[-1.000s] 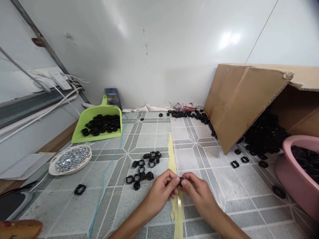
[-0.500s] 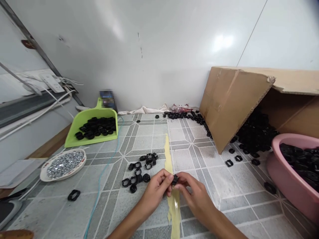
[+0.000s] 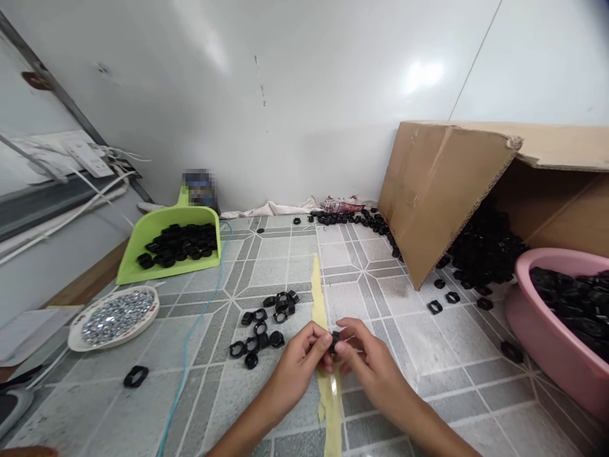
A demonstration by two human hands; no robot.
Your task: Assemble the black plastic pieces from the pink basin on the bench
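Between my two hands is a small black plastic ring (image 3: 335, 340), held above the yellow tape strip on the floor. My left hand (image 3: 304, 352) pinches it from the left with thumb and forefinger. From the right, the thumb and fingers of my right hand (image 3: 364, 355) close on the same ring; its far side is partly hidden by them. Just left of my left hand lies a loose cluster of black rings (image 3: 263, 343) on the tiles. One more black ring (image 3: 136, 376) rests apart, further left.
A green dustpan (image 3: 130, 270) heaped with black rings stands at the back left. Nearer is a white plate (image 3: 76, 343) of shiny metal pieces. On the right, a tipped cardboard box (image 3: 423, 197) spills black rings beside a pink basin (image 3: 528, 317). A teal cord (image 3: 188, 349) crosses the floor.
My right thumb and fingers have shifted their hold on the black ring, with the forefinger lifted a little. My left hand keeps its pinch. The whole view has shifted slightly.
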